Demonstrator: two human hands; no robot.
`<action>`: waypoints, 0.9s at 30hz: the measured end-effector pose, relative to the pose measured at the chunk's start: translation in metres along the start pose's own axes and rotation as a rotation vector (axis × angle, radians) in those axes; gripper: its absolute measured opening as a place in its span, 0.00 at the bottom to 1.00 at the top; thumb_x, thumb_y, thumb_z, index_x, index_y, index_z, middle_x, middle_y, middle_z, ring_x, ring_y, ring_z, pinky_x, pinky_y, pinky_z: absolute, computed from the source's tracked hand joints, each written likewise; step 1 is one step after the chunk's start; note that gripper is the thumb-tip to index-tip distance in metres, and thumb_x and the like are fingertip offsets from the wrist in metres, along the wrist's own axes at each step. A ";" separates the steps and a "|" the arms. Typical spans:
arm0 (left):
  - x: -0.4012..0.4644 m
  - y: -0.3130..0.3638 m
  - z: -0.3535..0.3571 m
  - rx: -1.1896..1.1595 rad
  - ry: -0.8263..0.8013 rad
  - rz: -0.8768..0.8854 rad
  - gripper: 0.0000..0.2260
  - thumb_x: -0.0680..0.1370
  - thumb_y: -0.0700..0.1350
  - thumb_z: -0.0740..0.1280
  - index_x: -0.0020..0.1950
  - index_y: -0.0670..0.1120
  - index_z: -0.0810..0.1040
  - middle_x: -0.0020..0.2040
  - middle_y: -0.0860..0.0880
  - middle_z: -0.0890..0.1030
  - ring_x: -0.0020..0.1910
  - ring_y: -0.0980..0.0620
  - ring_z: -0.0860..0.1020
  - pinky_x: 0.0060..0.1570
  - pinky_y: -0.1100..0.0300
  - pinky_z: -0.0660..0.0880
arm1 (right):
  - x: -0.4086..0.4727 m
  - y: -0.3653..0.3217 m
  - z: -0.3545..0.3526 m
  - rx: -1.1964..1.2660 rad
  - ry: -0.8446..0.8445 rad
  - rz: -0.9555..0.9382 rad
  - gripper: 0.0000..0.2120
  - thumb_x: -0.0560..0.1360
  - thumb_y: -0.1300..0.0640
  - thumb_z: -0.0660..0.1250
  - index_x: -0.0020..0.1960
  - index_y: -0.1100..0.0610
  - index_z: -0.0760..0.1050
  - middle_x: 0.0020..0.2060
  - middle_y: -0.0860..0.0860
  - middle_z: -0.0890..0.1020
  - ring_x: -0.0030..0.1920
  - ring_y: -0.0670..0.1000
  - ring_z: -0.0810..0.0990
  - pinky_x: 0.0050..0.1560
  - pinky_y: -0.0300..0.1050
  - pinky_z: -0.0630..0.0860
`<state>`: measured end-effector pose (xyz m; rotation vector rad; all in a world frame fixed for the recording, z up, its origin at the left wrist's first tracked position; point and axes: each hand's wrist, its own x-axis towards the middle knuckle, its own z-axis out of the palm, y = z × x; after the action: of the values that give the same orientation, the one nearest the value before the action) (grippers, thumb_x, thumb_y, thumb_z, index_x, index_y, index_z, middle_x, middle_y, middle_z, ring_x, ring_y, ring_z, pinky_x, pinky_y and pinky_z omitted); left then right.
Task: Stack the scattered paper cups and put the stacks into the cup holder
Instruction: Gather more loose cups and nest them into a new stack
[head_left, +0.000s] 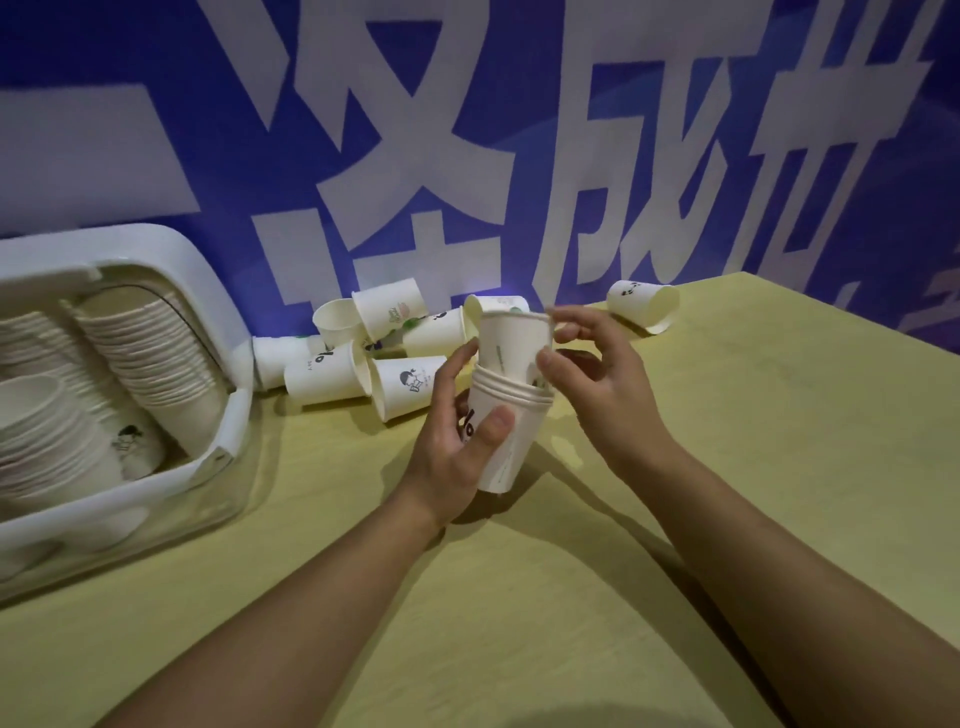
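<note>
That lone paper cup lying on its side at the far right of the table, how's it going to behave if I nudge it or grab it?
The lone paper cup lies on its side, so a nudge would probably roll it in a curve, since it tapers. It looks thin-walled and empty, so likely very light and easily crushed by a firm squeeze.

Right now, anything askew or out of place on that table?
Yes. One lone cup lies tipped on its side at the table's far right, apart from the pile of tipped cups beside the cup holder. The top cup sits slightly tilted, only part-way into the held stack.
</note>
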<state>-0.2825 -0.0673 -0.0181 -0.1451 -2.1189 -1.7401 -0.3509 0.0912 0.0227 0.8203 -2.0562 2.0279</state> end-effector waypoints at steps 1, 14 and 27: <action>-0.001 0.004 -0.003 0.016 0.030 0.005 0.36 0.72 0.63 0.67 0.77 0.65 0.55 0.62 0.71 0.76 0.59 0.61 0.79 0.51 0.61 0.80 | -0.001 0.000 0.002 -0.006 -0.023 -0.022 0.11 0.77 0.55 0.70 0.59 0.45 0.80 0.56 0.49 0.78 0.53 0.48 0.81 0.54 0.47 0.82; 0.003 0.003 0.007 0.091 0.072 -0.012 0.29 0.70 0.67 0.66 0.71 0.66 0.65 0.59 0.53 0.79 0.51 0.56 0.82 0.46 0.60 0.79 | 0.043 0.038 -0.032 -0.451 -0.026 0.058 0.12 0.79 0.57 0.68 0.61 0.46 0.79 0.55 0.43 0.78 0.51 0.44 0.79 0.49 0.36 0.77; 0.104 -0.029 0.104 -0.035 0.021 -0.003 0.28 0.74 0.62 0.67 0.74 0.64 0.63 0.62 0.56 0.76 0.50 0.67 0.79 0.43 0.69 0.77 | 0.195 0.109 -0.181 -1.136 0.020 0.124 0.24 0.74 0.55 0.75 0.68 0.48 0.75 0.68 0.52 0.76 0.66 0.58 0.72 0.65 0.58 0.71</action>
<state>-0.4119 0.0091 -0.0224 -0.1333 -2.0763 -1.7731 -0.6156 0.2043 0.0314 0.4129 -2.7026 0.5853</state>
